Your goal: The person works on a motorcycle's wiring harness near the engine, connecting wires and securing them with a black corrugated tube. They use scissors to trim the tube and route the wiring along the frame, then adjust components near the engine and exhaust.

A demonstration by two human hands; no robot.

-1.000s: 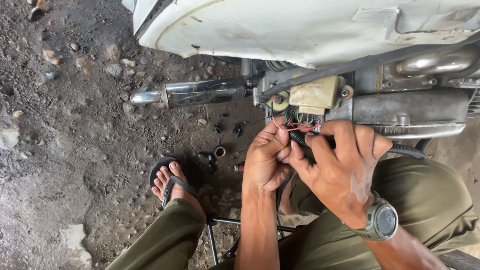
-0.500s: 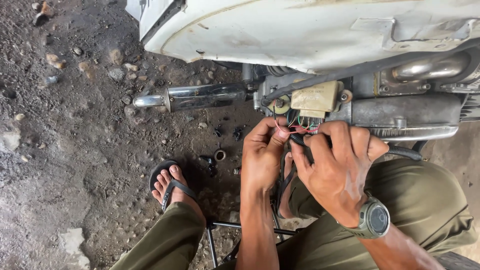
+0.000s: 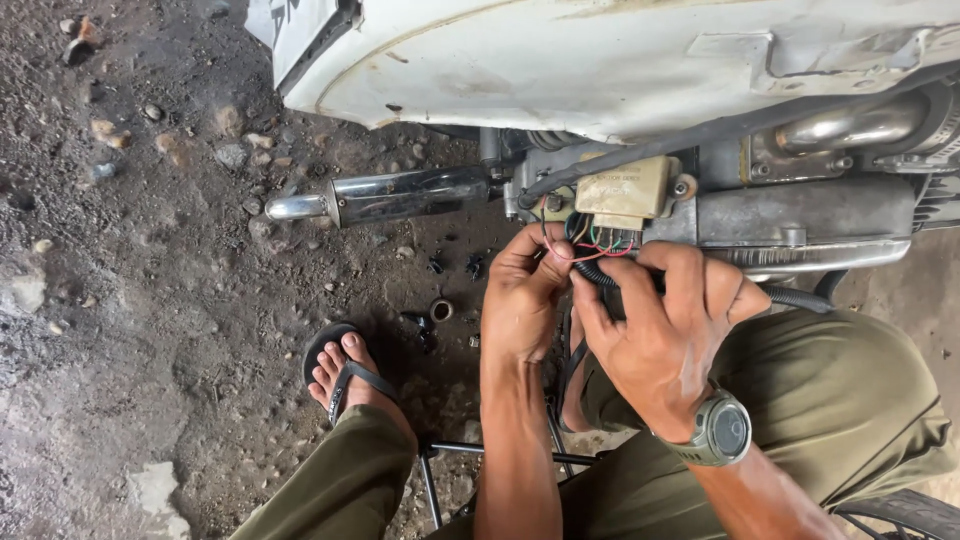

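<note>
White body panel [image 3: 620, 60] of the scooter sat well above the grip, spanning the top of the view. Grey engine casing [image 3: 800, 215] ran just right of and level with the grip; a chrome pipe [image 3: 850, 125] showed above it. Chrome kick lever [image 3: 390, 195] stuck out to the left of the grip, over dark gravel ground [image 3: 150, 300].

Olive trousers [image 3: 840, 400] lay below the grip. Foot in a black sandal [image 3: 345, 375] was down-left of it, well apart.

Right hand [image 3: 665, 335] was wrapped around a black corrugated cable sleeve [image 3: 800, 298], fingers closed on it; sleeve trailed off to the right. Grey wristwatch [image 3: 722, 432] was on that wrist.

Left hand [image 3: 522, 295] was pinched shut on the coloured wires [image 3: 592, 247], touching the right-hand fingertips. The wires ran straight up from the grip into the tan electrical box [image 3: 622, 188], mounted directly above both hands.

Small black parts and a ring [image 3: 440, 309] lay on the ground just left of the left hand, not touching it. Thin metal stand legs [image 3: 500, 450] sat below the forearm.
</note>
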